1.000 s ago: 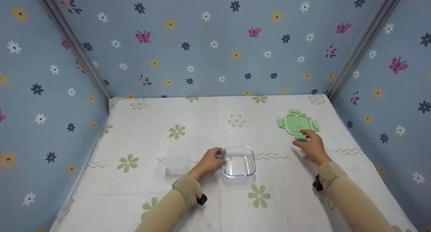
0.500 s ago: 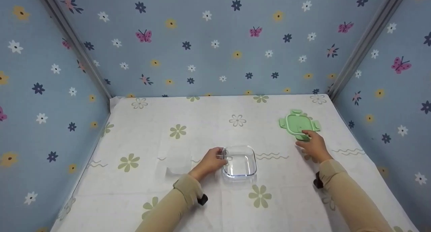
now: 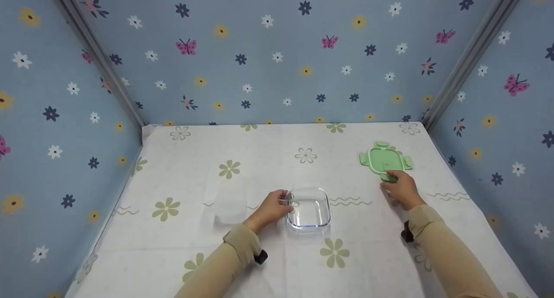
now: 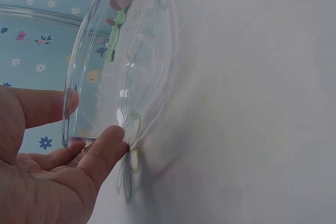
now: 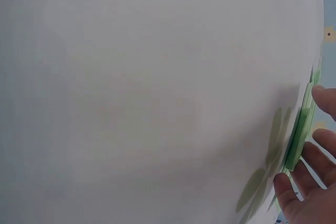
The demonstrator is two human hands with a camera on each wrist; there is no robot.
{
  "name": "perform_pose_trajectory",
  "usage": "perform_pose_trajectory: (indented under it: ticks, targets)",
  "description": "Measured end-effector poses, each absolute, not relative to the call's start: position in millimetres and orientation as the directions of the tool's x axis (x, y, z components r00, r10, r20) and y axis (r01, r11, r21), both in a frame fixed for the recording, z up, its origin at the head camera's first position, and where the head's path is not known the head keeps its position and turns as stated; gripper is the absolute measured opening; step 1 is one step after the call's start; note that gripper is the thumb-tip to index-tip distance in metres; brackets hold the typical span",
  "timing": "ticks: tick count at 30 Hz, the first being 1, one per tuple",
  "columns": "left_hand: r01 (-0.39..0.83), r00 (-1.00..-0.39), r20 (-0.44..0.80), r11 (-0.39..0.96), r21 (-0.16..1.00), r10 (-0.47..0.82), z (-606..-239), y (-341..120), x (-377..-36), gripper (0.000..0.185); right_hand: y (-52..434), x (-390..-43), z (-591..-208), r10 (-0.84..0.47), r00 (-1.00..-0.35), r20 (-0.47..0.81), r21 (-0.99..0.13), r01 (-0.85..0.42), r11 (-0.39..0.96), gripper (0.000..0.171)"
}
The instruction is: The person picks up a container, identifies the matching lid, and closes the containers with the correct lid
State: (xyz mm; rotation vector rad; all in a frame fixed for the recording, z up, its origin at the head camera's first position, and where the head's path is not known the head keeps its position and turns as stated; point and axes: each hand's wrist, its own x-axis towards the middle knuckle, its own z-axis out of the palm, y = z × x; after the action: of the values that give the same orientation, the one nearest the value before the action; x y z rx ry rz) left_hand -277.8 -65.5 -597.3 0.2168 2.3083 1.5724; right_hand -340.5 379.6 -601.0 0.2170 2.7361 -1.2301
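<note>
Blue wallpaper (image 3: 277,64) dotted with flowers and butterflies closes off three sides of the booth, and a white tablecloth (image 3: 242,151) printed with pale green daisies covers the table below it.

At lower centre of the head view, the left hand (image 3: 272,208) comes in on a tan sleeve (image 3: 225,259), forearm slanting up from the bottom edge. It grips the left rim of a clear glass dish (image 3: 308,208): the left wrist view shows the thumb (image 4: 105,150) pressed against the outer wall and a finger (image 4: 44,106) lying across the inside, so the rim is pinched between them. That close view also shows the dish sitting flat on the cloth, a green daisy print just beneath the thumb, which the head view cannot make out.

Further right, well apart from the dish, the right hand (image 3: 399,189) reaches forward with the forearm angled from the lower right corner. Its fingertips rest on the near edge of a green lid (image 3: 385,161) lying flat in the right middle of the frame. From the right wrist view the fingers (image 5: 315,161) look spread and fairly straight against the lid's thin edge, touching rather than wrapped around it; the head view hides that contact behind the back of the hand.
</note>
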Motion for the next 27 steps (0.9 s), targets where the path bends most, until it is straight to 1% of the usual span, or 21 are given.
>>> perform_pose_trajectory:
  ticks: [5, 11, 16, 23, 25, 27]
  targets:
    - [-0.048, -0.934, -0.174, 0.372, 0.927, 0.313, -598, -66, -278, 0.055, 376, -340, -600, 0.056, -0.98, -0.19, -0.705, 0.176, 0.687, 0.063]
    - [-0.042, -0.933, -0.176, 0.393, 0.919, 0.313, -598, -65, -277, 0.056, 370, -339, -597, 0.031, -0.979, -0.202, -0.688, 0.164, 0.707, 0.052]
    - [-0.047, -0.934, -0.181, 0.395, 0.917, 0.308, -598, -64, -278, 0.056, 366, -337, -598, -0.021, -0.985, -0.172, -0.67, 0.101, 0.735, 0.044]
    - [-0.052, -0.929, -0.18, 0.367, 0.929, 0.324, -597, -66, -277, 0.057, 363, -335, -602, -0.117, -0.99, -0.074, -0.645, -0.042, 0.763, 0.035]
    - [-0.058, -0.928, -0.184, 0.362, 0.93, 0.324, -597, -66, -277, 0.058, 361, -334, -602, -0.127, -0.99, -0.063, -0.644, -0.057, 0.763, 0.035]
    - [-0.052, -0.93, -0.18, 0.368, 0.928, 0.321, -597, -65, -277, 0.057, 360, -334, -601, -0.118, -0.991, -0.071, -0.649, -0.044, 0.76, 0.036]
